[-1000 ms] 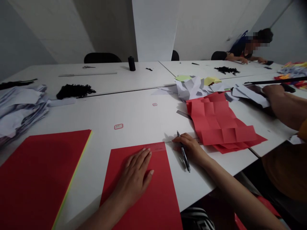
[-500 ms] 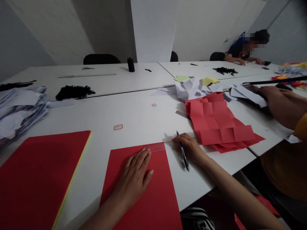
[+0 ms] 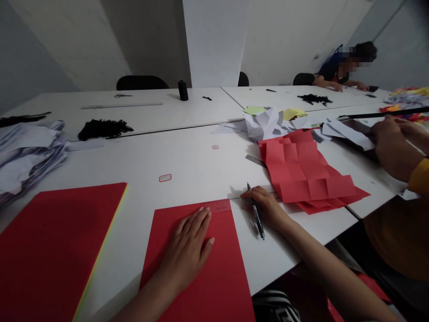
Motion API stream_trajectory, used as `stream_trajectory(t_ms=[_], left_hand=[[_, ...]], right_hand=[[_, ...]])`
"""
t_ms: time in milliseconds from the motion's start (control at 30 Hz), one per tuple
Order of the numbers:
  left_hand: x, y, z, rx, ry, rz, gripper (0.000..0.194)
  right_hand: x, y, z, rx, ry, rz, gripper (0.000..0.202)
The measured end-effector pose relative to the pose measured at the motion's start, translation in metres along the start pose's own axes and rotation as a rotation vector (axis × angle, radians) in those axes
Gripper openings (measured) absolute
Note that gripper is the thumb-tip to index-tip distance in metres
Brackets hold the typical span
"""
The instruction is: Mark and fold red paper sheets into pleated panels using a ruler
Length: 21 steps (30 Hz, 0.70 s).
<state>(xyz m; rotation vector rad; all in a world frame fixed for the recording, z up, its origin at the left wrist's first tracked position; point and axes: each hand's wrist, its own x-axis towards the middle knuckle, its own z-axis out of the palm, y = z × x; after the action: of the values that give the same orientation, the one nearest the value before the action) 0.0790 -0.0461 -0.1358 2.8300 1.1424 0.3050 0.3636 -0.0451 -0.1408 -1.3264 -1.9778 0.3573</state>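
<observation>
My left hand (image 3: 189, 248) lies flat on a sheet of red paper (image 3: 221, 268), fingers stretched toward its far edge. By the fingertips, a small rectangle with faint dark marks (image 3: 217, 206) shows at the sheet's far right corner. Just right of that sheet, my right hand (image 3: 264, 205) rests on the white table, holding a black pen (image 3: 257, 219) that slants across the fingers. Beyond this hand lie creased, folded red sheets (image 3: 301, 165), with the end of a grey ruler-like strip (image 3: 254, 160) poking out from under them.
At left lies a red paper stack (image 3: 60, 237) with a yellow edge, near piled white papers (image 3: 30, 152) and black cords (image 3: 103, 129). White scraps (image 3: 268, 123) sit beyond the creased sheets. A co-worker's hands (image 3: 395, 138) are at right; another person (image 3: 345, 67) sits farther back.
Both my hands, the pen and the red sheet look unmoved. At right, the co-worker's hands have shifted slightly over the papers there.
</observation>
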Motion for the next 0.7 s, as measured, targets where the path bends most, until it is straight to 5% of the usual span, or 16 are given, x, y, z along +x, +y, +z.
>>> stream_trajectory(t_ms=[500,700], left_hand=[[0.0,0.002,-0.002,-0.079,0.021,-0.005,0.058],[-0.001,0.003,-0.003,-0.091,-0.009,-0.018,0.056]], right_hand=[[-0.001,0.0,0.001,0.004,-0.007,0.009,0.018],[0.005,-0.018,-0.014,0.234,0.054,0.238,0.024]])
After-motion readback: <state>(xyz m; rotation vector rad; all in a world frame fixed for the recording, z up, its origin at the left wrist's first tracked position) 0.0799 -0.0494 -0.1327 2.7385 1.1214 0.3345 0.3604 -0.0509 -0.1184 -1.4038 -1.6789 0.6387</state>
